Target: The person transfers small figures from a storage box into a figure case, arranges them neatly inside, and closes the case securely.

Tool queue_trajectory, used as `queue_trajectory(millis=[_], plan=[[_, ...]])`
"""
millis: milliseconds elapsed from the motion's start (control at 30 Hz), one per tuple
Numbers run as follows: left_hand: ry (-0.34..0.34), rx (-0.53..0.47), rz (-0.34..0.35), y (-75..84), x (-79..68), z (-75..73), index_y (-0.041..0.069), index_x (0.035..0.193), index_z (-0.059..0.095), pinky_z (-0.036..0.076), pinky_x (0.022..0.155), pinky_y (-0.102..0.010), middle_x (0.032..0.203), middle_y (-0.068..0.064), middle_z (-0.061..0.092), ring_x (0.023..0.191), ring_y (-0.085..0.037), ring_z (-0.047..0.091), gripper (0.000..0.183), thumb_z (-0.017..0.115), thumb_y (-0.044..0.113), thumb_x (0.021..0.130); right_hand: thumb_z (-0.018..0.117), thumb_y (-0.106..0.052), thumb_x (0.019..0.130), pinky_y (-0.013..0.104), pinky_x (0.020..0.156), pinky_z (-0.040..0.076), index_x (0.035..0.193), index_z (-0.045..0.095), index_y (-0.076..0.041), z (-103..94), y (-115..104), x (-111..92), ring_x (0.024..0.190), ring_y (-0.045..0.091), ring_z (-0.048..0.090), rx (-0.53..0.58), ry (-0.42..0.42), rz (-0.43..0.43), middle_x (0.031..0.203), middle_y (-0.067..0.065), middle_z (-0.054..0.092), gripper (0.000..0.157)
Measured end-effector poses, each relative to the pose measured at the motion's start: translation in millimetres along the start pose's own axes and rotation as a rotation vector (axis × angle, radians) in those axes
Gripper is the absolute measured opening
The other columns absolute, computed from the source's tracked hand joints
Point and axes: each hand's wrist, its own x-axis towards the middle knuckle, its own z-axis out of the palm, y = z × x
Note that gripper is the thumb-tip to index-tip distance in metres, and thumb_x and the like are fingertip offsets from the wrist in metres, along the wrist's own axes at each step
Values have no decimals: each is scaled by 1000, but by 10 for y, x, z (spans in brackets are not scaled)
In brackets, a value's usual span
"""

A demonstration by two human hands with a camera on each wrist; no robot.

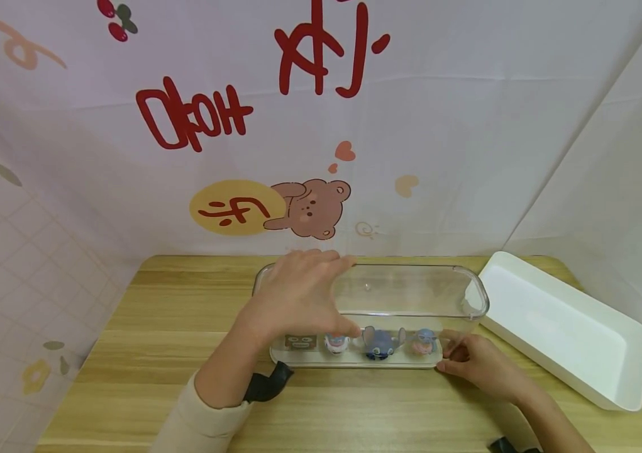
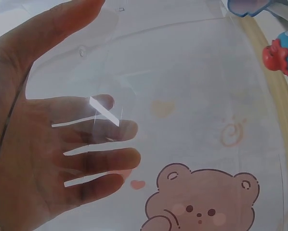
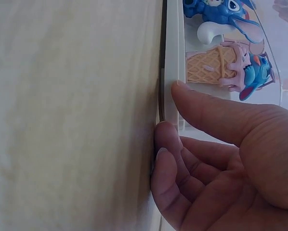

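Observation:
A clear plastic cover (image 1: 411,289) stands over a long white base (image 1: 354,364). My left hand (image 1: 304,299) grips the cover across its width, thumb toward the front and fingers toward the back edge; in the left wrist view the fingers (image 2: 100,159) show through the plastic, spread. My right hand (image 1: 476,362) pinches the base's right end, thumb on its edge and fingers curled below. Inside stand a brown square figure (image 1: 300,341), a white-and-red figurine (image 1: 336,343), a blue big-eared figurine (image 1: 380,346) and a blue figurine on an ice-cream cone (image 3: 214,67).
An open white tray (image 1: 570,333) lies at an angle to the right, close behind my right hand. Underneath is a wooden table (image 1: 185,314). A white printed cloth (image 1: 439,126) hangs along its back edge, with more cloth at both sides.

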Motion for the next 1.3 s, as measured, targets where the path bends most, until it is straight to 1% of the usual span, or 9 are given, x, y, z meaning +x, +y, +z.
queue_trajectory(millis=[167,233,433,600,767,867,933,1100,1300], plan=[[-9,-21,-7,-3,-7,53,19,145,64,53,99,-44,129,2,71,115,-22,66,99,88,70,63,82,-24,92,25,66,55,98,69,-2,2,-6,0,76,5,63,-1,4,-8,82,-4,70,26],[-10,-23,-8,-2,-8,77,19,145,64,53,99,-44,130,2,71,116,-21,66,99,89,69,63,82,-23,92,24,65,54,97,69,-3,6,-6,-2,75,5,62,-2,6,-15,82,-5,69,24],[-14,-25,-4,0,-3,147,17,142,66,54,97,-43,124,3,72,113,-20,66,96,90,66,63,82,-24,92,24,61,50,88,68,-11,12,-2,9,69,4,57,-6,11,-32,76,-6,65,19],[-14,-20,0,5,2,183,16,140,67,53,100,-43,122,2,72,112,-21,66,94,89,66,64,81,-23,93,24,62,51,87,71,-14,11,-2,-1,71,4,58,-14,17,-51,78,-7,66,15],[-10,-35,0,7,3,199,15,139,68,54,96,-42,117,2,72,108,-21,66,93,89,66,64,80,-23,93,24,64,53,88,73,-13,3,-8,-4,73,4,61,-10,9,-56,80,-6,69,13],[-13,-39,-3,6,7,206,15,139,68,55,94,-42,116,2,72,107,-20,66,93,89,66,64,81,-23,93,24,64,53,89,73,-11,1,-10,-1,73,4,60,-12,10,-42,79,-6,68,15],[-17,-37,-6,8,10,208,15,139,68,55,94,-42,117,2,72,108,-21,66,93,89,67,64,81,-23,93,24,64,53,91,72,-9,2,-10,-3,73,4,60,-15,12,-33,80,-6,68,17],[-35,-40,-16,8,22,219,15,141,67,52,102,-45,125,1,72,116,-23,65,94,89,66,65,81,-21,92,24,65,53,95,71,-4,4,-10,-13,74,4,61,-7,14,-25,83,-4,69,20],[-51,-32,-26,2,33,243,16,142,66,54,99,-46,128,0,71,116,-24,66,95,88,67,65,82,-21,92,24,65,53,97,70,-3,0,-19,-17,75,4,61,4,14,-15,82,-4,69,22]])
